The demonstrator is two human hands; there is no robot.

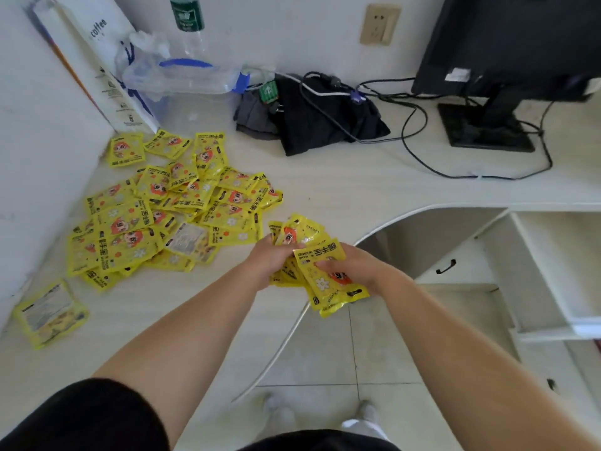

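White desk (325, 190), curved front edge. On it:
- yellow packets (169, 209), heaped at left
- lone packet (50, 314), front left
- clear plastic bag (182, 76), coffee box (97, 60) and bottle (188, 21), back corner
- black cloth (318, 131) under cables (404, 141)
- monitor stand (484, 128), right

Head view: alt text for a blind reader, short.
The left hand and right hand hold a bunch of yellow packets over the edge of a white desk. A loose pile of the same packets lies to the left; a black monitor stands back right.

Black short sleeves (81, 415), white shoes (367, 415)
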